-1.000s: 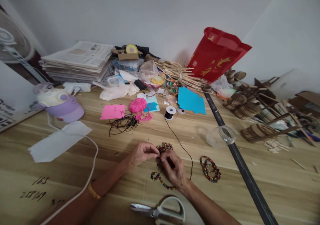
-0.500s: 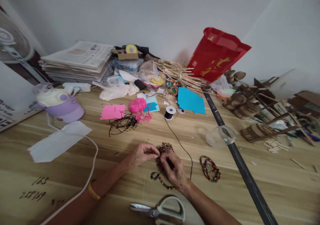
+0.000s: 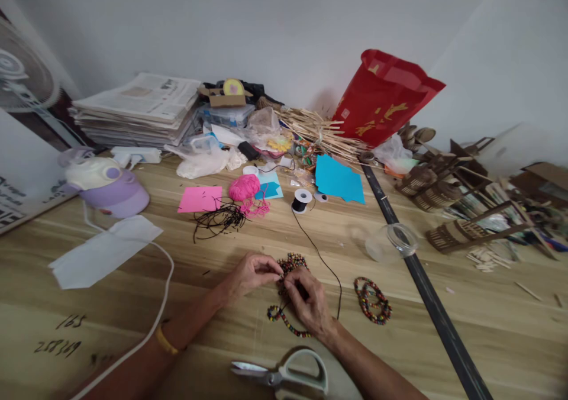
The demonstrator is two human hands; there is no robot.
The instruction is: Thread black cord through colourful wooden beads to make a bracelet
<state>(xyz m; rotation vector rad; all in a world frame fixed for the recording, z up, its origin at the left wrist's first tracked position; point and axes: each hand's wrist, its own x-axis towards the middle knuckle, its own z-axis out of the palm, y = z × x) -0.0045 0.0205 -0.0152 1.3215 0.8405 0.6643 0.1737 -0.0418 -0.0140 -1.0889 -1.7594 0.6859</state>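
Multicoloured beads lie in a loose pile (image 3: 293,261) beside the 2 hands. The fingertips of the left hand (image 3: 280,274) and right hand (image 3: 286,278) come close together at its near edge, thumb and forefinger drawn nearly together on each; whether either pinches a bead or cord cannot be told. A bead strand (image 3: 290,326) curves in front of the pile, its right end reaching the right hand.

Black cord (image 3: 316,245) is wound on a white spool (image 3: 302,196) and trails down to the right forearm. Farther back, a small cardboard box (image 3: 226,100) holds a yellow disc (image 3: 234,86), atop a clear plastic box (image 3: 228,116) with unclear contents. The inside of the red bag (image 3: 384,101) is hidden, and what the brown baskets (image 3: 457,234) hold is hard to make out. A clear round container (image 3: 393,241) lies partly over a black strip (image 3: 426,287).

The right hand hides part of the pile, the bottom edge cuts off the scissors (image 3: 304,376), and the left edge crops the fan (image 3: 22,63). A white cable (image 3: 166,296) crosses in front of the left forearm; a coiled bead strand (image 3: 373,302) rests well to the right.
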